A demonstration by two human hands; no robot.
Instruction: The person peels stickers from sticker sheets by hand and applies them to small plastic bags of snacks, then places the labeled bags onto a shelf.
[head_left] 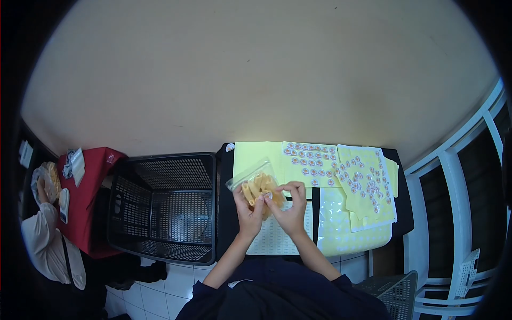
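Note:
My left hand [248,216] is closed around the lower left side of a clear zip bag [246,175], which is tilted over the table. Inside it are several pale yellow, tube-shaped pieces [258,186] that look like penne or a snack. A small round sticker [268,195] shows on the front of the bag, between my two thumbs. My right hand [290,213] has its thumb at that sticker and its other fingers curled; part of its grip is hidden. Yellow sticker sheets [310,162] with rows of round labels lie just beyond.
A black plastic basket [162,202] stands left of the table. Loose label sheets [368,184] overlap on the right, and a printed white sheet [277,240] lies under my hands. At far left a person [45,229] handles a bag beside a red-covered table [90,197]. Another basket [397,293] is at lower right.

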